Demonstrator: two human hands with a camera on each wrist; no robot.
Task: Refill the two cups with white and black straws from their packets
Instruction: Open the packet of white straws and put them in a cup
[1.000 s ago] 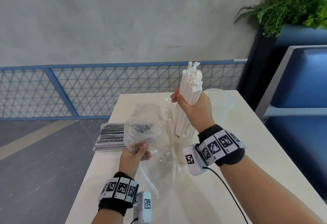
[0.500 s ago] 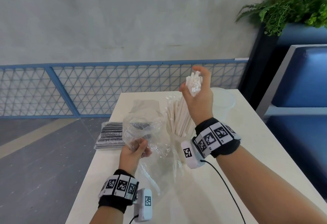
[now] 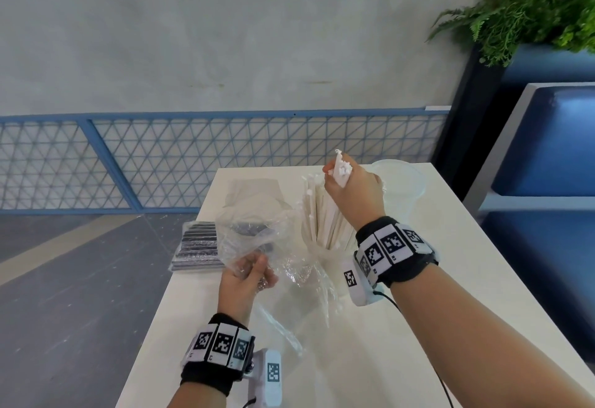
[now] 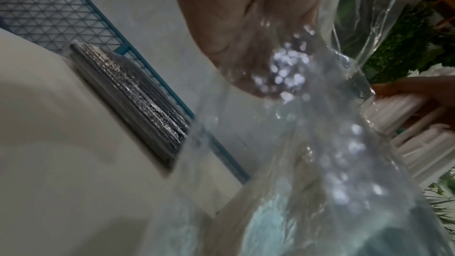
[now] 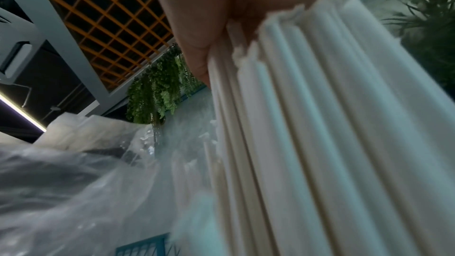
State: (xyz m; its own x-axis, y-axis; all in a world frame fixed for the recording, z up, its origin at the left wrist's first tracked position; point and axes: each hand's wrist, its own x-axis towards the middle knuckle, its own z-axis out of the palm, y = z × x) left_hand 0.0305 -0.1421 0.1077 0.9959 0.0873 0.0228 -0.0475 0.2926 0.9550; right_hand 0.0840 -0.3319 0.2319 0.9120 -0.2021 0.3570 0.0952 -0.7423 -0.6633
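Observation:
My right hand (image 3: 349, 182) grips the top of a bundle of white straws (image 3: 325, 217), which stand in a clear cup (image 3: 325, 254) at the table's middle; the cup is mostly hidden behind plastic. The same white straws (image 5: 320, 124) fill the right wrist view under my thumb. My left hand (image 3: 248, 274) holds a crumpled clear plastic packet (image 3: 257, 233), seen up close as the packet (image 4: 320, 143) in the left wrist view. A packet of black straws (image 3: 196, 246) lies flat at the table's left edge. A second clear cup (image 3: 404, 179) stands behind my right hand.
The white table (image 3: 450, 279) has bare surface at the right and near front. A blue mesh fence (image 3: 161, 159) runs behind it. A blue bench (image 3: 547, 156) and a plant (image 3: 531, 5) stand at the right.
My right hand slid up the white straw bundle while the bundle sank lower into the cup. My left hand keeps hold of the clear packet in about the same place.

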